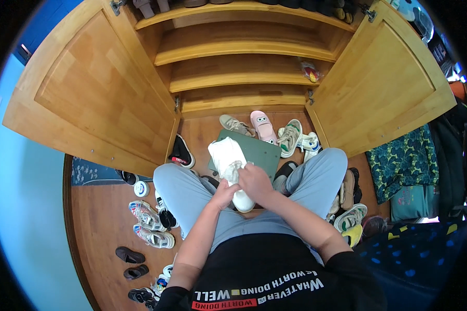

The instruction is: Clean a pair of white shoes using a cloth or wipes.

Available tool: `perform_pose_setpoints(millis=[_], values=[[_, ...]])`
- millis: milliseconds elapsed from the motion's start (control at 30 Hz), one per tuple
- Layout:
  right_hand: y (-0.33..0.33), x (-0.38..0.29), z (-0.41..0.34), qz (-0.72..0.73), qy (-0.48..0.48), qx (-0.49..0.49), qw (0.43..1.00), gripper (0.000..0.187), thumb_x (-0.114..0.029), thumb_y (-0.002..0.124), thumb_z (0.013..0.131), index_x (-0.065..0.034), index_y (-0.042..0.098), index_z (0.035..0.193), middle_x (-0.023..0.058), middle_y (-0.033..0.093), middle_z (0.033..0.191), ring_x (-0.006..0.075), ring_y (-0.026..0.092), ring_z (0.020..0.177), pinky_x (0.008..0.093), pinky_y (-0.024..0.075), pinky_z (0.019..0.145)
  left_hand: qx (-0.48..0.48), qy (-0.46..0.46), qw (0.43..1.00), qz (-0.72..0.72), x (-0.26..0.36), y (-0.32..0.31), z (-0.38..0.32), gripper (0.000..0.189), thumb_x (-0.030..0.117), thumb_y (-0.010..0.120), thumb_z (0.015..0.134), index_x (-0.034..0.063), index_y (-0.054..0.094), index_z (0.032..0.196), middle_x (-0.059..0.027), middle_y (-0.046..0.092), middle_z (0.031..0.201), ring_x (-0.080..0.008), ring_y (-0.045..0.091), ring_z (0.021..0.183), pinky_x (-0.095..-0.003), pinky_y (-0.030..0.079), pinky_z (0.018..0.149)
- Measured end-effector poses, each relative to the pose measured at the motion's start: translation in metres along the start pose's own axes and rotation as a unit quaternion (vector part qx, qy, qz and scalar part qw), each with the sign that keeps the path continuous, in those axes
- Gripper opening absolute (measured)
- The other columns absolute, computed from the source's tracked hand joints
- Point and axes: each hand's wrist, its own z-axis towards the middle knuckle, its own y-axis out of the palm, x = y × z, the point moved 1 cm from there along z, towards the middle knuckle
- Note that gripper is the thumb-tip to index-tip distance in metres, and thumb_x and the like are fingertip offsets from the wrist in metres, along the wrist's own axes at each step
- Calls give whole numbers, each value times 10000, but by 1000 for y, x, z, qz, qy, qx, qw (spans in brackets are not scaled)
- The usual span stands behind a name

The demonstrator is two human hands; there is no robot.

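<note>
A white shoe (243, 201) is held over my lap, its rounded toe pointing towards me. My left hand (223, 195) grips its side with the thumb on top. My right hand (255, 182) is closed on a crumpled whitish wipe or cloth (232, 171), pressed to the upper of the shoe. Beyond the hands, a broader white piece (226, 152) extends away; whether it is part of the shoe or a separate cloth, I cannot tell. Below lies a flat green board-like surface (262, 149) between my knees, partly hidden by the shoe and hands.
A wooden cabinet (241, 47) stands ahead, its left door (101, 89) and right door (389, 85) swung out. A pink slipper (262, 125), a beige-green sneaker (290, 138) and a black shoe (181, 151) lie near its base. Patterned sneakers (151, 235) and a round white tin (141, 189) are on the left floor.
</note>
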Motion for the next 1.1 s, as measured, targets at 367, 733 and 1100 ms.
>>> perform_pose_setpoints(millis=[367,733,1100], values=[[-29,13,38,-11,79,79,994,55,-83,632,822,-30,633,833,132,561,798,336,599,767,446,491,701,-66,-52,996,40,-8,-4,-1,486,-50,628,815,12,536,1289,-73,660,1144,-184,653,1017,-335,523,892],[-32,7,40,1,152,88,984,133,-107,640,823,-27,646,716,162,610,795,345,651,738,462,529,683,-74,-61,994,47,1,2,-11,469,-33,651,815,8,559,1273,-72,669,1131,-183,648,1030,-330,512,902],[-39,-23,33,66,114,38,991,89,-81,662,805,-18,711,844,158,628,814,348,647,762,449,524,698,-62,-38,996,-51,8,-5,-10,505,-48,645,808,7,536,1298,-80,656,1169,-224,663,1049,-375,537,922]])
